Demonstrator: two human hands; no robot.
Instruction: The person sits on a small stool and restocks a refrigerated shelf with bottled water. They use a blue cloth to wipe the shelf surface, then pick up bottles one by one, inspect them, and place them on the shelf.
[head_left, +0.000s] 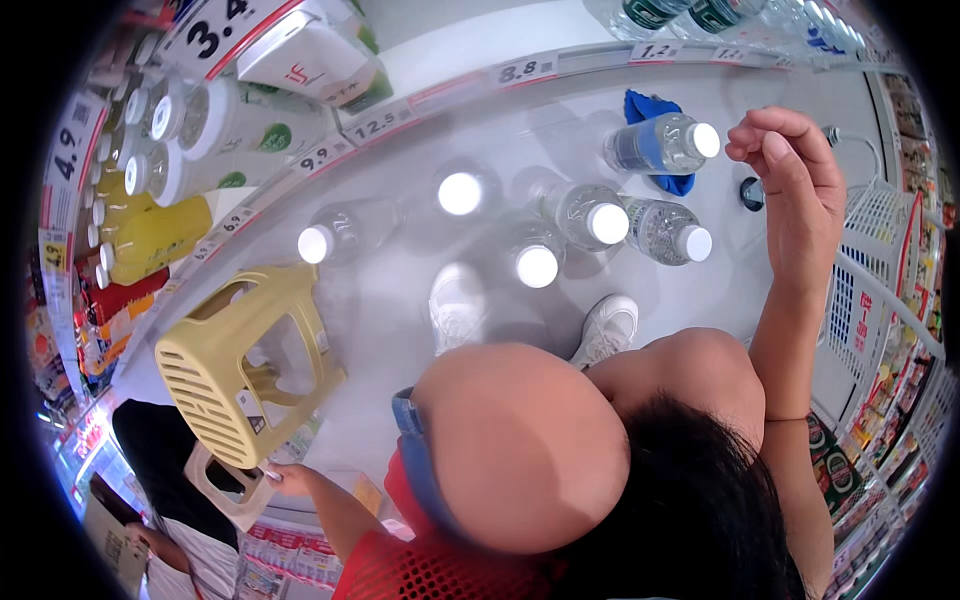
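Note:
My right hand (799, 176) is raised at the upper right, its fingers loosely curled with nothing between them. Just left of its fingertips, a clear bottle with a blue label (637, 146) and white cap stands beside a blue cloth (651, 105). Several other white-capped clear bottles, among them a patterned one (660, 229), are grouped on the grey floor (375, 322) ahead of my white shoes (611, 326). At the lower left, my left hand (292, 480) has its fingers on a small white item (271, 472), partly hidden, below a yellow plastic stool (255, 360).
Shelves of bottles, with a price rail (450, 90), curve along the left and top. A white shopping trolley (862, 277) stands at the right, near dark green cartons (834, 465). Someone in dark trousers (161, 450) is at the lower left. A dark round object (751, 193) lies near my right wrist.

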